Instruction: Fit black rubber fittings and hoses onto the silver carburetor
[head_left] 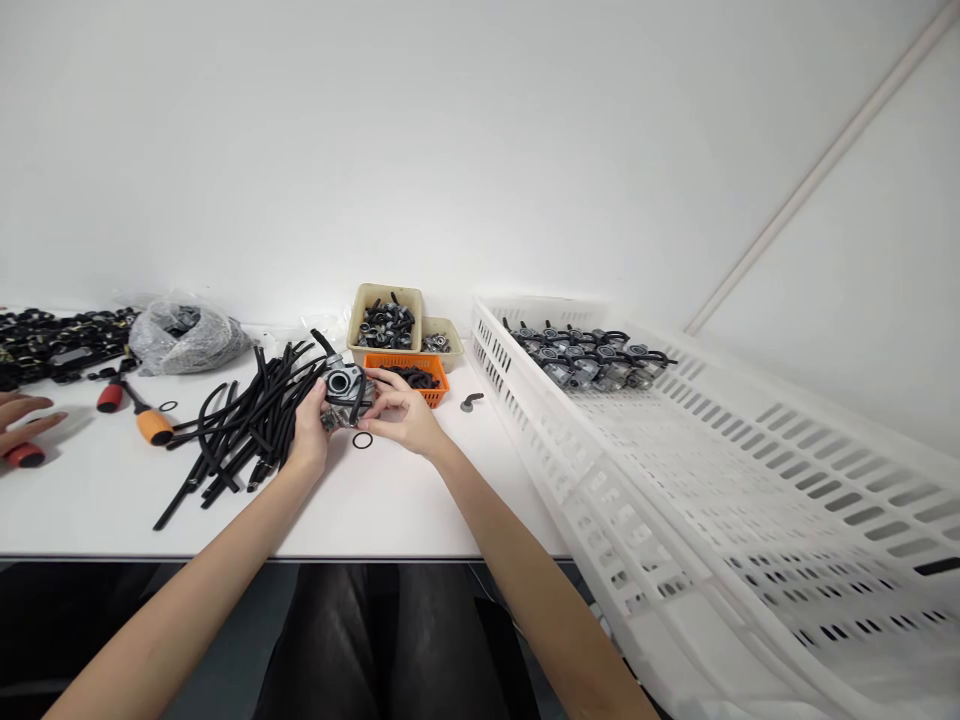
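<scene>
The left forearm and right forearm, both bare, slant inward toward the fingers. The left hand is curled in a grip, thumb pointing up, wrist below the fingers. Near its fingers, the right hand points left, fingers bent, thumb below them, wrist to their right.

Single head-worn view, forward and downward from above the lap, over the nearby tabletop to the wall
</scene>
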